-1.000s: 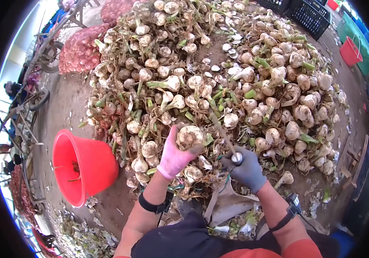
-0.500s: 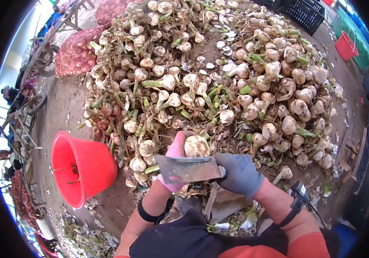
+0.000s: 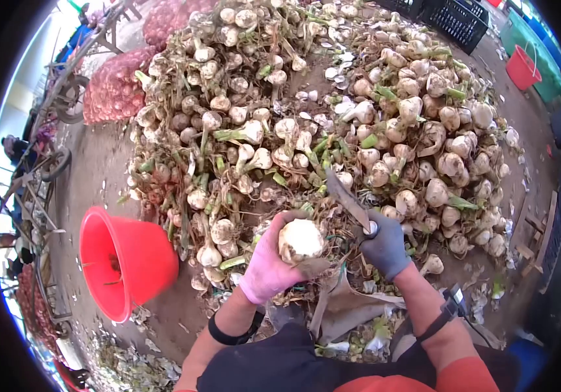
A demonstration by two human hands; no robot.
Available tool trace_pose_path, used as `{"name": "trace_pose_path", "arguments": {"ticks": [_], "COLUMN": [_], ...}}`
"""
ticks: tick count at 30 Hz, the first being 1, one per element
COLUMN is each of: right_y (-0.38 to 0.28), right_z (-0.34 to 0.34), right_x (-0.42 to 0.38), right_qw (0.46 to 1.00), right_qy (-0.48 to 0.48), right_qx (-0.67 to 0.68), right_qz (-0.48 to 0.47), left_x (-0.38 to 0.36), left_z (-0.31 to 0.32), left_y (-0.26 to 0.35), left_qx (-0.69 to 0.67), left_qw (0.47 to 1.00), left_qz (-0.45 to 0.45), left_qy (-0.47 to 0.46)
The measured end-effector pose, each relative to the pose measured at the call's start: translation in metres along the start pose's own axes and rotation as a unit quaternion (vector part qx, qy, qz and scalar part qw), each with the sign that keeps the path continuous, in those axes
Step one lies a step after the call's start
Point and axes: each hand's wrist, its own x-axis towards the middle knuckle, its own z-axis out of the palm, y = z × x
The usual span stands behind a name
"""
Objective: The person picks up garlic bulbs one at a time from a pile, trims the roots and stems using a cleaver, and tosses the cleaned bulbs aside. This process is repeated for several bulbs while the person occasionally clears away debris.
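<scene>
A pink glove covers my left hand (image 3: 271,264), whose fingers wrap round a garlic bulb (image 3: 301,240) with a white, bare cut face turned up. To its right, my right hand (image 3: 385,247) in a grey glove is closed round the handle of a knife (image 3: 348,201). The blade points up and to the left, apart from the bulb. Beyond both hands spreads a big heap of garlic bulbs with stems and dry roots (image 3: 261,159).
A red bucket (image 3: 146,261) lies tilted at the left, its mouth facing left. Mesh sacks (image 3: 116,85) stand at the upper left. Black crates (image 3: 455,23) and another red bucket (image 3: 522,69) are at the upper right. Peelings litter the ground.
The knife has moved from across the front of the bulb to the right and now points upward. The bulb's top now shows a clean white face, and my left hand's grip is more visible.
</scene>
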Motion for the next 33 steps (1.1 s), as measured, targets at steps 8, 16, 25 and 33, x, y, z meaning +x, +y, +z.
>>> {"name": "trace_pose_path", "arguments": {"ticks": [8,16,25,33], "right_y": [-0.026,-0.044,0.037,0.02], "right_z": [0.013,0.019,0.032,0.037], "right_x": [-0.017,-0.02,-0.013,-0.007], "right_qw": [0.99,0.989,0.975,0.952], "right_qy": [-0.062,-0.076,-0.071,-0.106], "right_qx": [0.109,0.079,0.17,0.245], "right_qz": [-0.058,-0.103,0.125,0.146], "left_x": [0.007,0.004,0.039,0.046], "left_z": [-0.011,-0.016,-0.031,-0.03], "left_y": [-0.02,-0.057,-0.024,0.012], "left_qx": [-0.222,-0.449,-0.284,0.018], "left_qw": [0.955,0.876,0.958,0.991], "left_qz": [0.023,-0.088,0.0,0.064], "left_qy": [0.196,0.153,0.039,0.116]}}
